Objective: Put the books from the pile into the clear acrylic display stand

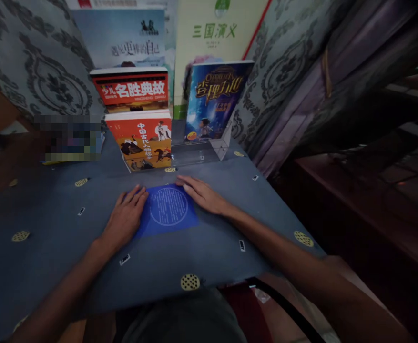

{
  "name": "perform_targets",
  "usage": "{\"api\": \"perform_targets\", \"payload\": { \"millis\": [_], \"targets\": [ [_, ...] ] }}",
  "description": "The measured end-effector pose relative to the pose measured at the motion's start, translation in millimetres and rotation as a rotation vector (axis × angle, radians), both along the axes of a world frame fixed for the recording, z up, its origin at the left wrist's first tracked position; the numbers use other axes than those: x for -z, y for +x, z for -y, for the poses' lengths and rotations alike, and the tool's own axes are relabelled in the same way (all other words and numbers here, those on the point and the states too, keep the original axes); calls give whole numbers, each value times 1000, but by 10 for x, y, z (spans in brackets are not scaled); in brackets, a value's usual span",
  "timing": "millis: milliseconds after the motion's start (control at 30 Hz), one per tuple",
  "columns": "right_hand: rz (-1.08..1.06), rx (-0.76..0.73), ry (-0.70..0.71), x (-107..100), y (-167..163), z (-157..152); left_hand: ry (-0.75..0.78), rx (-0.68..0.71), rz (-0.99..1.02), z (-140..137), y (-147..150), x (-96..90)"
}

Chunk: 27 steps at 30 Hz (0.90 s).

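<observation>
A flat blue printed sheet or cover point(169, 207) lies on the table in front of me, with a white circle full of small text. I cannot tell whether it is a single sheet or a thin book. My left hand point(128, 212) rests along its left edge, palm down, with the fingers stretched out. On the upper right corner lies my right hand point(203, 194), its fingers extended and pointing left. Neither hand wraps round anything. Just behind the blue piece stands an orange book point(144, 143) with Chinese characters, a rider and other figures.
Behind stand a red book point(133, 90), a dark blue book point(214, 102) on a clear stand point(221, 145), a light blue book point(123, 38) and a pale green book point(218, 45). A blurred stack point(69, 140) lies left. Patterned curtains point(56, 62) hang behind the table point(97, 286).
</observation>
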State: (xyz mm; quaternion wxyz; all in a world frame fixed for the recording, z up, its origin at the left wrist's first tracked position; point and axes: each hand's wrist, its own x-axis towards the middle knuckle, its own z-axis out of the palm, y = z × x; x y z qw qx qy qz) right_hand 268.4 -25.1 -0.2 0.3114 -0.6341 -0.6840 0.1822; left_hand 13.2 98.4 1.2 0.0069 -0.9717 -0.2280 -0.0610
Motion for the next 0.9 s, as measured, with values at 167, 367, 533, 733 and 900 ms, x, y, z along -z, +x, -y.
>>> {"api": "perform_targets", "payload": {
  "millis": [167,367,533,733,900],
  "targets": [
    [-102,-8,24,-8,82,-6,-121,265,-12,4,409,-18],
    [-123,-2,9,14,73,-2,-232,471,-46,149,665,-82],
    [-117,-4,26,34,84,-18,-378,598,-78,303,558,-110],
    [-58,17,22,48,56,-10,-453,663,-86,394,432,-134],
    [114,-3,20,108,-33,52,-431,618,-52,459,381,-105]
  ]
}}
